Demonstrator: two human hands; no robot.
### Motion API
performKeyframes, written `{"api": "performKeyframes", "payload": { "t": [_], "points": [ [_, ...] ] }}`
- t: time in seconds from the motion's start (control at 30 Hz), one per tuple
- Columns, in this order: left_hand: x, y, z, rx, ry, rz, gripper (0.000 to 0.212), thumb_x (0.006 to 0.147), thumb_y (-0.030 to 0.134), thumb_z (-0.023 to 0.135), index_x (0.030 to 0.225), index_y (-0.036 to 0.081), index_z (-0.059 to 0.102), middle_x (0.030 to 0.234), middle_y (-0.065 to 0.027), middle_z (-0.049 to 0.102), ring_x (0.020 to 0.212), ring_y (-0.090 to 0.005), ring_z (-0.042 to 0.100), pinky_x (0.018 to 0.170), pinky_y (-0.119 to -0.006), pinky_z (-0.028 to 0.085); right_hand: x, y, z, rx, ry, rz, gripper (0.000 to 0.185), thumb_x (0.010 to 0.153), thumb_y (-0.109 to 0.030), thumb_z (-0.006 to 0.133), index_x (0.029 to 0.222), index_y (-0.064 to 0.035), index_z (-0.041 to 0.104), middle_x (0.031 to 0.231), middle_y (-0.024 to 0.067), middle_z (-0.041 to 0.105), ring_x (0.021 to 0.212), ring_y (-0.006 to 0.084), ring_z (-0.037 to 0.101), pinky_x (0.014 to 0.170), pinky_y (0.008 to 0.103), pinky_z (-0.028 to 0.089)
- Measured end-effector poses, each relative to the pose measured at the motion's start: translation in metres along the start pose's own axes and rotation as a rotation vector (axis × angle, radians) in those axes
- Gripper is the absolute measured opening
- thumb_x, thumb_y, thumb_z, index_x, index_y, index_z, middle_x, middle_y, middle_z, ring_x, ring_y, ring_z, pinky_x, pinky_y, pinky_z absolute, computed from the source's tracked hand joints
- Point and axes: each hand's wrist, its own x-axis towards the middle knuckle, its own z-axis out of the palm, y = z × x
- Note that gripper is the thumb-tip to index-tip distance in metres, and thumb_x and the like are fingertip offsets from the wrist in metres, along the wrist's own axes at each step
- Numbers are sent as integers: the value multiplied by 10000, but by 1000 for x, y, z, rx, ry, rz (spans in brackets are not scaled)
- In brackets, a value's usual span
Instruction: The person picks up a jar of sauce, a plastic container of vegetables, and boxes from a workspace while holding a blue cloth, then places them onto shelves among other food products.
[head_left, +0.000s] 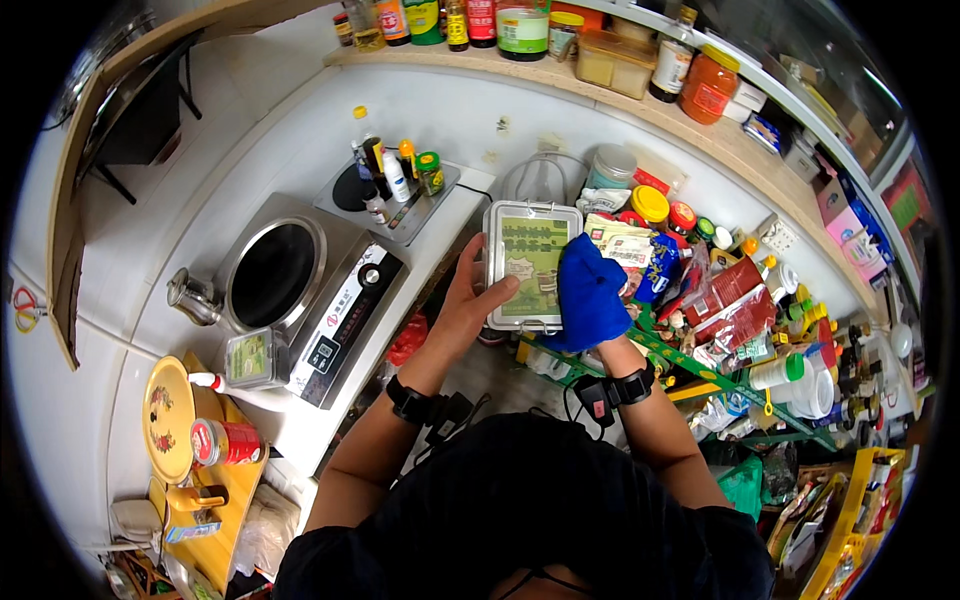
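My left hand (471, 294) grips the left side of a clear plastic box (532, 266), its thumb resting on the lid. The lid bears a green printed label, and latches show at the box's ends. A blue cloth (592, 292) covers most of my right hand (611, 343), which presses it against the box's right side. The fingers under the cloth are hidden. Box and cloth are held in front of me, above the gap between the counter and the rack. Black straps with small devices are on both wrists.
An induction cooker (337, 315) stands on the white counter (442, 255) to the left, near a smaller labelled box (255, 358). Bottles stand on a flat hob (409, 217) behind. A green rack (712, 375) crowded with jars and packets is at right. Condiments line the shelf (555, 71).
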Motion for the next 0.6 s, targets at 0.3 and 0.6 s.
{"api": "performKeyframes", "payload": {
  "t": [0.3,0.6],
  "points": [
    [8,3,14,-18,-149,73,757,780,189,608,1358,9,153,1186,-143,453,1018,-176,490,862,-283,389,-14,10,-15,-147,349,-68,451,670,-209,631,1009,41,472,918,196,514,869,333,514,745,347,410],
    [-4,13,20,-93,-312,28,633,817,141,538,1349,29,214,1216,-103,443,1088,-157,437,923,-272,331,-8,-6,-42,1749,246,610,366,906,-280,400,1208,-78,441,1118,61,540,972,154,532,839,261,424]
  ]
}}
